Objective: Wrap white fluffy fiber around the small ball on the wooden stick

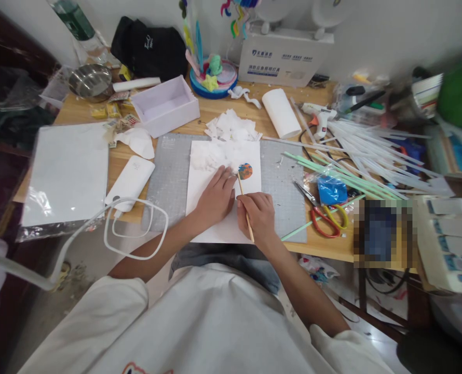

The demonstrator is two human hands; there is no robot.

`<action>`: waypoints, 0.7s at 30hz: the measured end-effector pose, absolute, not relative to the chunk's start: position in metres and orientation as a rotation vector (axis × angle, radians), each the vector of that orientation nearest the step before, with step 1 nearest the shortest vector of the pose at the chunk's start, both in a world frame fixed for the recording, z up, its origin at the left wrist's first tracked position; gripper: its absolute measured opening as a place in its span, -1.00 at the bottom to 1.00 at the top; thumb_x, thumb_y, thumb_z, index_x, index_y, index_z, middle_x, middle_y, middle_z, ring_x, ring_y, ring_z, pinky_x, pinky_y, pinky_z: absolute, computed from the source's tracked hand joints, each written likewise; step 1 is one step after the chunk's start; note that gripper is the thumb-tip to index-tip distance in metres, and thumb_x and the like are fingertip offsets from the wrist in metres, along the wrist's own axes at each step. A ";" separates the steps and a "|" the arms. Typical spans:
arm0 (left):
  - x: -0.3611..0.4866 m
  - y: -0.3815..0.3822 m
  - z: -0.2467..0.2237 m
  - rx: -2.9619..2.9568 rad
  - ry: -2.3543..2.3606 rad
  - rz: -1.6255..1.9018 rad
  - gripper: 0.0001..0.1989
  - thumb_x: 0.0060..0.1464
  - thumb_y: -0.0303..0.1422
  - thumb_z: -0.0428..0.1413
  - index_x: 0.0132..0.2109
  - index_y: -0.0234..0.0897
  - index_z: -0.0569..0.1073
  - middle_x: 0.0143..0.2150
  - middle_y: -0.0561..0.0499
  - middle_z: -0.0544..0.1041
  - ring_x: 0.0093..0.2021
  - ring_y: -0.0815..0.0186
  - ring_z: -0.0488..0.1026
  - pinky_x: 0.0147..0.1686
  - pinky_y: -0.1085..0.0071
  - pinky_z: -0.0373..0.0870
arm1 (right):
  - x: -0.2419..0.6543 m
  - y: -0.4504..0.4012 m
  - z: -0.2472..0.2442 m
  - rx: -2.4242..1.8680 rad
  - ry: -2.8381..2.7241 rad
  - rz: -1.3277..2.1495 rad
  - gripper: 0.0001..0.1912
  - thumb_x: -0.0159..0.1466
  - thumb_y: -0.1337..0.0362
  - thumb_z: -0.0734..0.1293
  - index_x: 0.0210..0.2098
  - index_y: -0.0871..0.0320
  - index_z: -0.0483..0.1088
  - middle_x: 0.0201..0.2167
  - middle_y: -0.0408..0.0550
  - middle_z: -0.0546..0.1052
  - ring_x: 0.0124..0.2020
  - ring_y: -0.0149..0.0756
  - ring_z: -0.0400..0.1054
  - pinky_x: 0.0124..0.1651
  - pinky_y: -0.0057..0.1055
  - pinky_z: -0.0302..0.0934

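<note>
White paper (223, 226) lies on a grey cutting mat (281, 197). Near the top of the paper is a round orange and blue patch (245, 171). White fluffy material (209, 156) covers the paper's upper left, with torn white pieces (233, 125) behind it. My left hand (217, 195) rests flat on the paper, fingers stretched toward the fluff. My right hand (257, 215) is closed around a thin wooden stick (249, 226), whose upper end is beside the round patch, close to my left fingertips.
Red and yellow scissors (324, 221), green straws (351, 182) and a glue gun (320, 119) lie to the right. At left are a white power bank (132, 182) with a looped cable (137, 255) and a plastic-wrapped sheet pack (69, 174). Behind stand a lilac box (168, 109) and a white roll (281, 112).
</note>
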State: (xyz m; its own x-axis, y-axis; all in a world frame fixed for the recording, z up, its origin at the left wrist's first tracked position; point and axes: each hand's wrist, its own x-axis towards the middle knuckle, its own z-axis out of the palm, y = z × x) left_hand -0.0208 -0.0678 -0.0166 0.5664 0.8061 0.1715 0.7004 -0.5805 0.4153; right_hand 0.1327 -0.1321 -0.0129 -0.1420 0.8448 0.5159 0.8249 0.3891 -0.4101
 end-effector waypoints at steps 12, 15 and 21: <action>-0.022 -0.069 -0.016 2.543 1.191 0.487 -0.51 0.35 -0.46 -0.12 0.33 -0.60 0.28 0.39 -0.44 0.30 0.51 -0.06 0.05 0.44 -0.15 0.14 | 0.135 -0.130 -0.010 -1.415 -1.857 0.146 -0.83 0.39 0.36 0.24 -0.17 0.09 0.48 -0.29 -0.04 0.61 -0.24 -0.29 0.45 -0.13 -0.27 0.24; -0.022 -0.069 -0.017 2.571 1.193 0.486 -0.52 0.34 -0.44 -0.11 0.29 -0.66 0.33 0.37 -0.47 0.32 0.49 -0.09 0.09 0.44 -0.12 0.15 | 0.136 -0.130 -0.008 -1.403 -1.790 0.153 -0.83 0.39 0.36 0.25 -0.17 0.10 0.50 -0.30 -0.04 0.62 -0.23 -0.30 0.48 -0.11 -0.29 0.29; -0.022 -0.071 -0.020 2.554 1.208 0.516 -0.52 0.34 -0.42 -0.10 0.28 -0.64 0.35 0.36 -0.47 0.33 0.48 -0.11 0.11 0.42 -0.15 0.19 | 0.137 -0.129 -0.007 -1.393 -1.763 0.181 -0.83 0.39 0.33 0.26 -0.18 0.09 0.52 -0.31 -0.05 0.63 -0.24 -0.29 0.50 -0.12 -0.29 0.32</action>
State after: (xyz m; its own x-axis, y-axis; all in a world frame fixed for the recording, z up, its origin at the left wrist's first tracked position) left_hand -0.0222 -0.0707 -0.0198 0.5892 0.7824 0.2017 0.6866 -0.6165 0.3854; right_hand 0.1371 -0.1294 -0.0066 -0.0083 0.8507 0.5256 0.7265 0.3663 -0.5814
